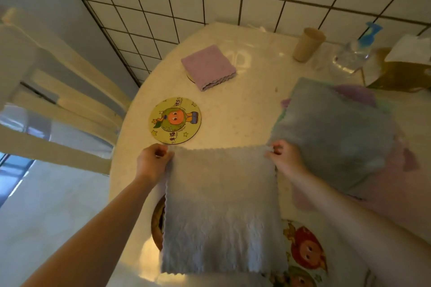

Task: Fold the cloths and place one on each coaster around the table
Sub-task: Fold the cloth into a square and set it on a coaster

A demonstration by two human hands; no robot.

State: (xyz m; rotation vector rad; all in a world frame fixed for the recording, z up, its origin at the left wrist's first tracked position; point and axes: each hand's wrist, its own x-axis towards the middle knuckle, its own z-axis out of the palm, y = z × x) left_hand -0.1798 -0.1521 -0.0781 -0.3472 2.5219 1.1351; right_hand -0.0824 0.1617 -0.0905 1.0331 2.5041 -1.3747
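A grey-blue cloth (221, 207) is stretched out above the table's near edge. My left hand (152, 162) pinches its far left corner and my right hand (283, 158) pinches its far right corner. Just beyond my left hand lies a round yellow cartoon coaster (175, 120) with nothing on it. A folded purple cloth (208, 66) rests on another coaster (189, 76) farther back. The held cloth hides most of a dark coaster (156, 223) near the table's edge. One more cartoon coaster (305, 249) shows at the lower right. A pile of unfolded cloths (333, 133) lies to the right.
The cream table (245, 105) stands against a white tiled wall. At its back right are a beige cup (307, 44), a clear bottle with a blue top (354, 53) and a tissue box (401, 65). A cream chair (58, 91) stands to the left.
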